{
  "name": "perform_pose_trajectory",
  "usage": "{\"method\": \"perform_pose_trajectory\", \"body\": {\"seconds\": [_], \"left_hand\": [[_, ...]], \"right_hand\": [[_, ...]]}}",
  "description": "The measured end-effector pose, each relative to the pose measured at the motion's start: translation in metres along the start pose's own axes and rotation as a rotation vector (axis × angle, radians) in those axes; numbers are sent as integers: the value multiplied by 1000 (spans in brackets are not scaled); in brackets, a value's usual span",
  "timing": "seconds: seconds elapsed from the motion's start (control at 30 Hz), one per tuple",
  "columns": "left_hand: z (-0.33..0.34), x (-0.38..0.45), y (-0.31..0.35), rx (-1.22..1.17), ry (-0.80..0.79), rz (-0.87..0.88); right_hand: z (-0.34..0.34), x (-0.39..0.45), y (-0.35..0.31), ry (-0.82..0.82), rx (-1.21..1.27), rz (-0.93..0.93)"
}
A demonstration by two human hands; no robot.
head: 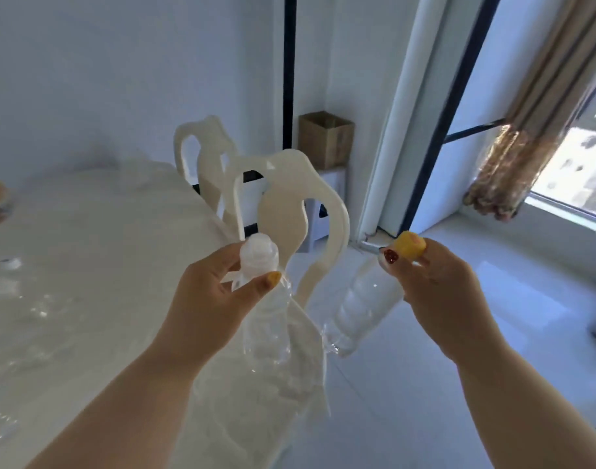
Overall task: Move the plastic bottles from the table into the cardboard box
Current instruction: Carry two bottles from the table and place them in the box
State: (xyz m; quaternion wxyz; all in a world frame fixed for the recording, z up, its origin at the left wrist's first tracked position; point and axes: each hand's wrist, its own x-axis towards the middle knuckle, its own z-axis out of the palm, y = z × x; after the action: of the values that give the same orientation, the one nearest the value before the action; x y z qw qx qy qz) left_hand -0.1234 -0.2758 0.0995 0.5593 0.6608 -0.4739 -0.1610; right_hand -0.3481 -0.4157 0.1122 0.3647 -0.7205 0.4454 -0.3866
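Note:
My left hand (208, 299) grips the neck of a clear plastic bottle with a white cap (262, 319); the bottle hangs down in front of the chair. My right hand (438, 292) holds a second clear bottle with a yellow cap (360, 309) by its top, its body slanting down to the left over the floor. The open cardboard box (325, 140) stands far off on a white stool by the wall, beyond both hands. Further clear bottles (29, 309) lie on the table at the left, hard to make out.
Two cream chairs (289, 204) stand between me and the box, pushed against the table (103, 238) with its white cloth. A window with a brown curtain (513, 164) is at the right. White floor (493, 316) stretches along the right side.

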Motion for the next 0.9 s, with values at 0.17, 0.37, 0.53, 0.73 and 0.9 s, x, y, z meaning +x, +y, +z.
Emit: {"method": "perform_pose_trajectory", "body": {"seconds": [0.17, 0.37, 0.53, 0.73, 0.9], "left_hand": [[106, 47, 30, -37, -61, 55], [227, 109, 59, -53, -42, 75], [304, 174, 74, -42, -40, 103], [368, 282, 53, -9, -44, 124], [405, 391, 21, -16, -72, 119]], "right_hand": [[-80, 52, 49, 46, 12, 22], [-170, 139, 99, 32, -15, 41], [-219, 220, 132, 57, -57, -7], [-230, 336, 173, 88, -99, -41], [-210, 442, 201, 107, -103, -55]]}}
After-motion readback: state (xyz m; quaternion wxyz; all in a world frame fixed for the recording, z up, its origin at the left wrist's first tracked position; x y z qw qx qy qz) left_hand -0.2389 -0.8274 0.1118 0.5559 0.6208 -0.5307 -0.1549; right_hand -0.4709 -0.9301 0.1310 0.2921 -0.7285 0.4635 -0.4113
